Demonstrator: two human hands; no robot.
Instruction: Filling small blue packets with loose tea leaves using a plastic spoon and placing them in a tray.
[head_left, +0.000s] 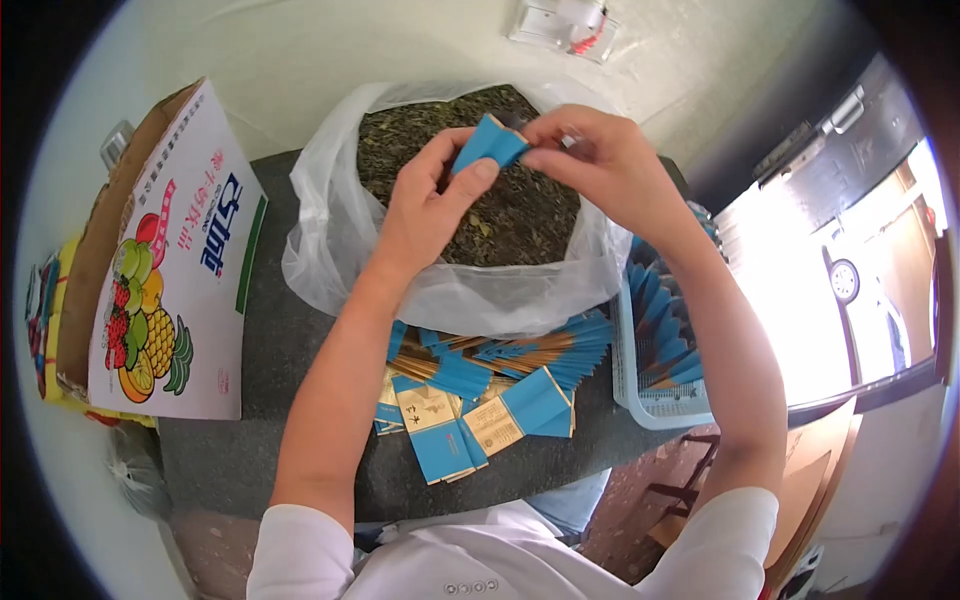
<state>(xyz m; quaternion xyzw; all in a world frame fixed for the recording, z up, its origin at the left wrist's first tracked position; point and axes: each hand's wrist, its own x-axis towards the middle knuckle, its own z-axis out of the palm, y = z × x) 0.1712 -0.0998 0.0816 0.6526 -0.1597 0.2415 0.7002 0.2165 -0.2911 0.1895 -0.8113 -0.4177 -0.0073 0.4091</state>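
My left hand (435, 195) holds a small blue paper packet (486, 144), its thumb across the front. The packet is tilted, with its pale-edged mouth towards the upper right. The fingertips of my right hand (600, 154) close on the packet's right corner. Something dark and blurred shows just behind the mouth; what it is I cannot tell. Both hands are above a large translucent plastic bag (330, 217), rolled open and full of dried, dark green-brown leaves (517, 229).
Flattened blue-and-gold packets (491, 424) lie fanned on the dark table (210, 450) in front of the bag. A light-blue plastic basket (660, 416) at right holds more blue packets (652, 315). At left stands a printed cardboard box (187, 262). A wall socket (566, 30) is behind.
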